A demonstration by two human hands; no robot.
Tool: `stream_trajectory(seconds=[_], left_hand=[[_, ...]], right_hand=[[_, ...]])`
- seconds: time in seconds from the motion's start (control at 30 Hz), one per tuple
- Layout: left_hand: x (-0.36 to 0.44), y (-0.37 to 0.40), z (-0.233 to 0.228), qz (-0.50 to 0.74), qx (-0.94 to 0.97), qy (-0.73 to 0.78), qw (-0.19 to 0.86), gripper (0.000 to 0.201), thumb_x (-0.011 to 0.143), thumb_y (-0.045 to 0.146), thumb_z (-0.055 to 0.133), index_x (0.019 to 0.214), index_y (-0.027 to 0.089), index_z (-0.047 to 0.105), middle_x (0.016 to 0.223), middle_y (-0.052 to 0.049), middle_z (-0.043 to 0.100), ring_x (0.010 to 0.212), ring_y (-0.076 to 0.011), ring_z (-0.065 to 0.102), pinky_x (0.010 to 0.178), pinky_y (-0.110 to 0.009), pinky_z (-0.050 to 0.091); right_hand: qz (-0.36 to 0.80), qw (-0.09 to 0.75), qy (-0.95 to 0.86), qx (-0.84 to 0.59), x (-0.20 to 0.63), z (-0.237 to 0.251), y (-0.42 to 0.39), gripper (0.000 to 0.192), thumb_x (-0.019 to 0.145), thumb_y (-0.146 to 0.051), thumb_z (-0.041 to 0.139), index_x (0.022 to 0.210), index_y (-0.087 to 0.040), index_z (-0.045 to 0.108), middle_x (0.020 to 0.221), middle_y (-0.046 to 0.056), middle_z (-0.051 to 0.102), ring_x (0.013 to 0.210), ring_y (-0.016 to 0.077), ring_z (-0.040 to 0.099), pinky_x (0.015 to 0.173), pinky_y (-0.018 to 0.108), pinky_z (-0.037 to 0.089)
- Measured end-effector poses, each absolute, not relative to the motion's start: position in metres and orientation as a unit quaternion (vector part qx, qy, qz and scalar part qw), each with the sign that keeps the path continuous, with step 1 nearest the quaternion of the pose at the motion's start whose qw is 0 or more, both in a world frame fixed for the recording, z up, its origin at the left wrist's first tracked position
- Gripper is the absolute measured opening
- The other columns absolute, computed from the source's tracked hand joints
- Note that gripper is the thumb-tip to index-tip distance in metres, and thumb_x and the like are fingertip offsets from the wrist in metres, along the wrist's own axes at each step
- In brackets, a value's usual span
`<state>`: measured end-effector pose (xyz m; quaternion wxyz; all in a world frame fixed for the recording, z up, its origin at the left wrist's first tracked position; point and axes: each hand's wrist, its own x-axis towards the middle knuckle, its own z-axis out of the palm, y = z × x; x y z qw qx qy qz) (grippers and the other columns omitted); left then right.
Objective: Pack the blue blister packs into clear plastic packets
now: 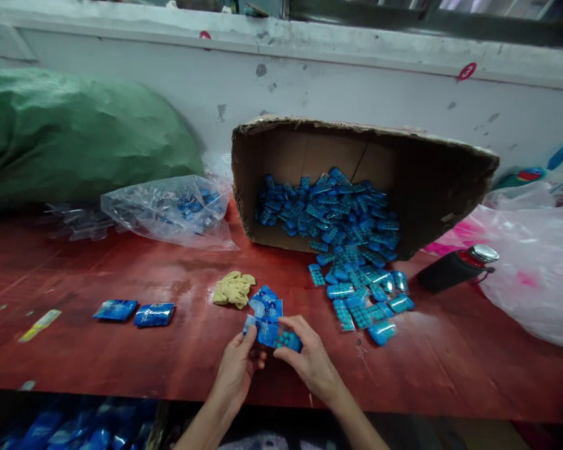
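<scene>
Between my two hands, over the front of the red table, is a small clear packet of blue beads (288, 340) and a printed blue card (266, 334). My left hand (244, 359) pinches the card at its left end, thumb on top. The fingers and thumb of my right hand (307, 353) close around the bead packet, which meets the card's right end. Just beyond my hands lie more blue printed cards (266, 303), with a crumpled yellow cloth (233, 289) to their left. Whether the packet is partly inside the folded card, I cannot tell.
A cardboard box (370, 140) on its side spills many blue bead packets (356, 300) onto the red table (169, 362). Two blue packs (154, 314) and a yellow cutter-like tool (40, 325) lie left. A black bottle (455, 267), plastic bags (539, 262) and a green sack (84, 131) stand around.
</scene>
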<state>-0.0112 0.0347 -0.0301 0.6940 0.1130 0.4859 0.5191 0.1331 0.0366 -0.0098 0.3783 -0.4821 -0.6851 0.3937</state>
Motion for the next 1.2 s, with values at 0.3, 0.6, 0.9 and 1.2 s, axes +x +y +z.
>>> stream_trajectory(seconds=[0.3,0.6,0.9,1.2], left_hand=[[-0.014,0.037,-0.03,0.484,0.074,0.491,0.72,0.024,0.062,0.028,0.069,0.078,0.012,0.06,0.061,-0.003,0.065,0.05,-0.0123,0.059,0.045,-0.022,0.047],[-0.021,0.044,-0.027,0.459,0.051,0.463,0.757,0.016,0.07,0.023,0.061,0.083,0.015,0.058,0.076,-0.006,0.07,0.069,-0.0178,0.065,0.064,-0.03,0.051],[-0.019,0.042,-0.015,0.431,0.107,0.477,0.758,0.016,0.07,0.029,0.062,0.073,0.015,0.055,0.064,-0.002,0.067,0.059,-0.0146,0.062,0.061,-0.028,0.048],[-0.034,0.046,-0.024,0.393,0.14,0.374,0.828,0.02,0.07,0.027,0.062,0.085,0.014,0.062,0.068,-0.004,0.067,0.062,-0.0141,0.062,0.053,-0.022,0.046]], right_hand=[[0.409,0.358,-0.696,-0.469,0.118,-0.01,0.027,0.038,0.077,-0.016,0.051,0.114,-0.024,0.048,0.108,0.005,0.051,0.099,0.0187,0.051,0.086,0.03,0.041],[0.598,0.445,-0.48,-0.462,0.123,-0.027,0.029,0.026,0.072,-0.019,0.057,0.098,-0.018,0.056,0.078,0.0,0.06,0.062,0.0117,0.054,0.055,0.022,0.047],[0.456,0.462,-0.547,-0.529,0.107,-0.028,0.017,0.015,0.073,-0.019,0.058,0.087,-0.018,0.059,0.079,0.001,0.062,0.069,0.0147,0.057,0.062,0.025,0.046],[0.463,0.441,-0.639,-0.428,0.119,-0.017,0.029,0.074,0.058,-0.025,0.075,0.124,-0.028,0.041,0.122,0.005,0.046,0.113,0.0233,0.042,0.096,0.038,0.033]])
